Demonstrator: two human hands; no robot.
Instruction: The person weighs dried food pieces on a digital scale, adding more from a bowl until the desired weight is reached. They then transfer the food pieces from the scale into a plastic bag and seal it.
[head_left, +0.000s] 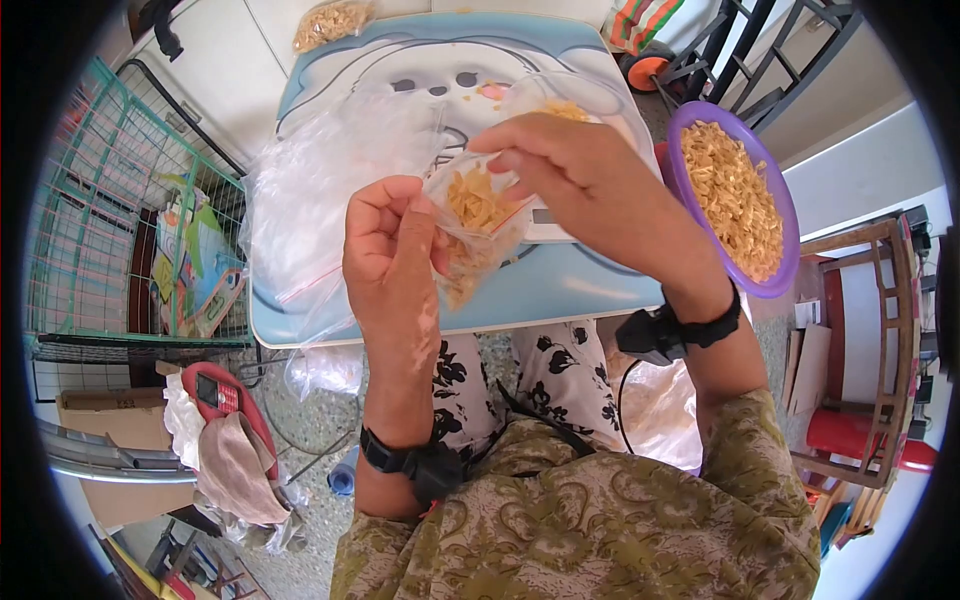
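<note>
My left hand [392, 245] pinches the left edge of a clear zip bag [470, 265] between thumb and fingers. Inside the bag lie yellowish dried flakes [478, 200], and its mouth gapes upward. Over the far right side of the mouth is my right hand [585, 185], fingers loosely curved and apart; no flakes show in them. Behind that hand, a clear bowl [540, 88] with some flakes is partly covered, near a white device with a small dark display [543, 216]. A heap of empty clear bags [320, 200] lies left of my left hand.
The low table [590, 290] has a cartoon face printed on it. To the right stands a purple basin [790, 230] full of flakes. A filled bag [333, 24] sits at the far left edge. A green wire cage [130, 220] is at left, a red stool [250, 410] below it.
</note>
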